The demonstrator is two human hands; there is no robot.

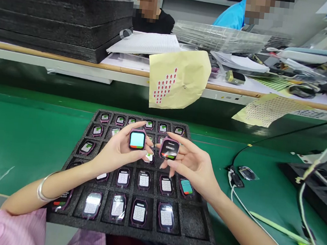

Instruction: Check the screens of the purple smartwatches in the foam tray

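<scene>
Between thumb and fingers, my left hand point(119, 149) holds a smartwatch body point(137, 139) with a bright cyan screen and no strap. Close beside it, a second purple-framed smartwatch point(169, 149) with a dark screen is gripped in my right hand point(195, 167). Both screens face me and show red and green at the bottom. Below my hands lies a black foam tray point(97, 224), its pockets holding several similar watches, many with white grid screens. One watch in the tray point(186, 187) shows a teal screen. The front right pocket point(195, 221) holds no watch. My hands hide part of the tray's middle.
A stack of black foam trays point(46, 16) stands on the raised shelf at left. Yellow sticker sheets point(179, 81) hang over its edge. Cables point(257, 230), a light green stick point(281, 228) and another black tray point(316, 193) lie at right. Two people are beyond the shelf.
</scene>
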